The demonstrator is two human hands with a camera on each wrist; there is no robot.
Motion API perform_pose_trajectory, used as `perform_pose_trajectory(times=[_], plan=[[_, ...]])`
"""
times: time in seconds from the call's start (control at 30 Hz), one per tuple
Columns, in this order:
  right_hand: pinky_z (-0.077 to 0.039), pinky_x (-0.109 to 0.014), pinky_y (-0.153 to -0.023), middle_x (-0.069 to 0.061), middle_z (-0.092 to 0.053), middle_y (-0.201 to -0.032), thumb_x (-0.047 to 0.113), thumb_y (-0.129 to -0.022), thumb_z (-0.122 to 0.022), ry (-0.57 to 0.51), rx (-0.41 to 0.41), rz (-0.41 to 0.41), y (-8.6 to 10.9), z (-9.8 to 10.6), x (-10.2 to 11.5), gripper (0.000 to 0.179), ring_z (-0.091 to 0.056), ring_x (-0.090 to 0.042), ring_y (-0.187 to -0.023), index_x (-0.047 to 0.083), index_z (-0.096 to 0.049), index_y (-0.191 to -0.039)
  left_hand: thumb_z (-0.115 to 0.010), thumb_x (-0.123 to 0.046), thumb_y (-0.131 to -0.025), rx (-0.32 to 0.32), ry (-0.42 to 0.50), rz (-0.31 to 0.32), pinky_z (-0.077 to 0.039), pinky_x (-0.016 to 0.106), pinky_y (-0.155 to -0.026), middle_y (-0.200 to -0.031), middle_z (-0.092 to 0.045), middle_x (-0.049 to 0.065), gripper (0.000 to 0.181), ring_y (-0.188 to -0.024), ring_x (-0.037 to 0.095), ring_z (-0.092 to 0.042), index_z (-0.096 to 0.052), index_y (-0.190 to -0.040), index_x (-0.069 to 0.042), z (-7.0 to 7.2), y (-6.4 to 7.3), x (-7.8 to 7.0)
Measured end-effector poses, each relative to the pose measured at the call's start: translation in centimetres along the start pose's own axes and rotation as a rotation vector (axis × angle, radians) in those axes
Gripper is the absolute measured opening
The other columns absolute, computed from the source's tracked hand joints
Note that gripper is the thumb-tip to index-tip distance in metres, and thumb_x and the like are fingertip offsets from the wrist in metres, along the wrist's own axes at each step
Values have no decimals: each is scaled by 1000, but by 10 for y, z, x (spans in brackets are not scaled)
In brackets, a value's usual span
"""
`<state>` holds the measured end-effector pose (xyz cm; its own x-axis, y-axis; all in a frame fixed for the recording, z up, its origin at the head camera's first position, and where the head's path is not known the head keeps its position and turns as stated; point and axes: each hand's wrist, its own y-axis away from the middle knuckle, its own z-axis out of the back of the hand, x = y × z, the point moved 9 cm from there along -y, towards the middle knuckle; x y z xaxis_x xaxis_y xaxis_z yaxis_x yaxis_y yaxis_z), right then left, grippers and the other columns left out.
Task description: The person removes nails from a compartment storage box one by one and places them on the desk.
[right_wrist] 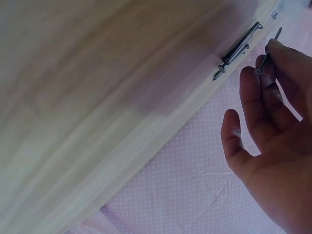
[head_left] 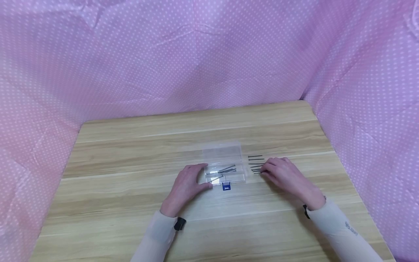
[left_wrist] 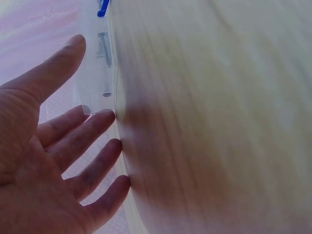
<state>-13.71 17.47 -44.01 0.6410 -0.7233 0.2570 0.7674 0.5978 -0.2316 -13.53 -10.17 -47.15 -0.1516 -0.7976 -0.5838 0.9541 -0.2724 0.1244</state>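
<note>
A clear plastic box [head_left: 240, 177] lies on the table with its lid [head_left: 222, 152] folded back and a blue latch [head_left: 226, 186] at its front. Several nails [head_left: 227, 170] lie in its compartments. My left hand [head_left: 188, 183] is at the box's left end, thumb by the front edge and fingertips by the rear corner. In the left wrist view its fingers are spread and loosely bent, some touching the tabletop. My right hand [head_left: 284, 174] pinches a nail [right_wrist: 264, 61] between thumb and fingers, beside a row of loose nails [head_left: 255, 159] right of the box.
The wood-patterned table [head_left: 131, 156] has its far edge against a pink polka-dot cloth [head_left: 163, 54], which also hangs along both sides. A dark band with a black piece [head_left: 179, 223] sits at the left wrist.
</note>
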Motion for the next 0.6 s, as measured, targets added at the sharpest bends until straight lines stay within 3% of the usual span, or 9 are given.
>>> perform_pose_trajectory(times=[0.23,0.6], plan=[[-54,-51,-80,-2,-72,-94,11,-85,-84,12,32,-11,-1,-5,-3,12,-70,-26,-90,13,-76,-94,-90,-37,-80,-1,0,5,-45,51,-110,-138,-66,11,74,-130,35,-56,-62,-142,-10,0,0,0],[-52,-47,-76,-1,-71,-93,10,-85,-84,27,56,-6,-4,-8,-2,12,-69,-25,-89,13,-75,-93,-90,-38,-80,-2,4,6,-45,51,-109,-137,-66,10,73,-129,34,-56,-62,-142,-10,0,0,1]])
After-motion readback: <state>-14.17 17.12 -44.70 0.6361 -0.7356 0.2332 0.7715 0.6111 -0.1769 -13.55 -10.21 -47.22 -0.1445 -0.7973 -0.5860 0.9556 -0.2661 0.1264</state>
